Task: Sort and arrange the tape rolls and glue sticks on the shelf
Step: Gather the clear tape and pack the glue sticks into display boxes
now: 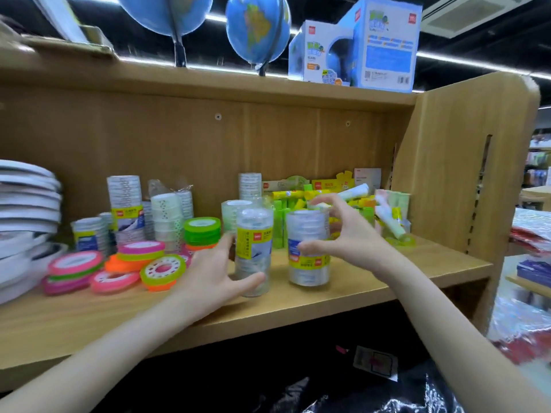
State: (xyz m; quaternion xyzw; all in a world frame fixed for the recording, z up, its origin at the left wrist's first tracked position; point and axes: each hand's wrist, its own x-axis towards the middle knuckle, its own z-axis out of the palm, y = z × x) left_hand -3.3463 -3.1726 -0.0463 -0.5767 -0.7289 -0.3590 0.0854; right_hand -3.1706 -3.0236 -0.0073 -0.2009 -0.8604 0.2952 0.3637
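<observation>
Two wrapped stacks of clear tape rolls stand upright at the middle of the wooden shelf [387,281]. My left hand [214,275] grips the left clear tape stack [255,234], with the thumb across its lower front and the fingers on its left side. My right hand [348,236] curves loosely round the right clear tape stack [308,263]; its thumb touches the label and its fingers arch over the top with a gap. Glue sticks [337,201] in green, yellow and white lie piled behind. Neon tape rolls [140,257] lie at the left.
More clear tape stacks [125,210] stand at the back left, beside large white rolls [26,216] at the far left. Boxes and globes [256,28] sit on the top board. The shelf's side panel [453,162] closes the right end.
</observation>
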